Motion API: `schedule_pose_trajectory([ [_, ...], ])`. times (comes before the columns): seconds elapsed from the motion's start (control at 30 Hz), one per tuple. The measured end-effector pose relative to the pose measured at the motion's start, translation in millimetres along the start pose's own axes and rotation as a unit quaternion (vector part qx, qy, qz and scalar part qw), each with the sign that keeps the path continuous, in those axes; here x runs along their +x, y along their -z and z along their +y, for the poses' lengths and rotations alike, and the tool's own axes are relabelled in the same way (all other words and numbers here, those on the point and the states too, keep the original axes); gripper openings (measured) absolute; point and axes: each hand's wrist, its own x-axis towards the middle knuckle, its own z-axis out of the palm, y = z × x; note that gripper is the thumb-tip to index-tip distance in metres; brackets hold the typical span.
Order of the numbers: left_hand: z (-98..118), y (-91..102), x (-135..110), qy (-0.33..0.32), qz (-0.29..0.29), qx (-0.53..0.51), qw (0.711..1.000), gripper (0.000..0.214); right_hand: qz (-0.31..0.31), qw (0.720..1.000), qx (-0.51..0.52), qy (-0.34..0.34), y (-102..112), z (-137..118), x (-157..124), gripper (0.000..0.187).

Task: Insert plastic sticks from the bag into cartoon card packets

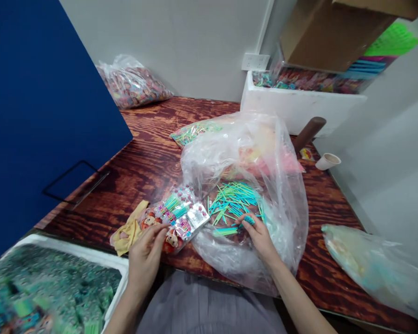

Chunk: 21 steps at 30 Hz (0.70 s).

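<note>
My left hand (pixel 144 255) rests on the near end of a stack of small printed packets (pixel 176 218) at the table's front edge, fingers curled over a packet with a cartoon face. My right hand (pixel 259 234) is inside a large clear plastic bag (pixel 282 185), its fingers pinched round a small bunch of turquoise sticks (pixel 248 221). A loose pile of turquoise and green sticks (pixel 233 199) lies in the bag just beyond that hand. A yellow cloth (pixel 130 229) lies left of the packets.
A white foam box (pixel 73 250) of packets sits at the near left, another foam box (pixel 299 104) at the back right. A blue panel (pixel 38 116) stands left. Bags lie at back left (pixel 132 86) and near right (pixel 372 273). A paper cup (pixel 328 161) and brown tube (pixel 308 132) lie right.
</note>
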Motion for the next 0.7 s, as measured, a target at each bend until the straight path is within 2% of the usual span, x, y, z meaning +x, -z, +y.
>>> schedule_pose_trajectory([
  [0.07,-10,9.8,3,0.009,0.036,0.025,0.999,0.026,0.005,1.0,-0.002,0.005,0,3,2,0.024],
  [0.13,-14,9.2,3,-0.011,0.043,0.052,0.998,0.024,0.007,1.0,-0.003,0.01,-2,4,3,0.025],
  [0.2,-13,-3.0,2,-0.067,0.006,0.091,0.994,0.023,0.007,1.0,0.0,0.011,-3,4,4,0.025],
  [0.3,-9,-33.4,3,-0.152,-0.054,0.168,0.972,0.023,0.006,1.0,0.007,0.002,-4,4,3,0.024],
  [0.43,-13,-64.4,12,-0.188,-0.045,0.268,0.944,0.037,0.012,1.0,0.008,0.001,-6,5,2,0.024],
  [0.57,-22,-72.5,18,-0.204,-0.033,0.303,0.93,0.04,0.024,1.0,0.007,0.011,-8,6,4,0.026],
  [0.7,-22,-72.6,18,-0.202,-0.023,0.298,0.933,0.034,0.02,1.0,0.015,0.006,-7,10,6,0.029],
])
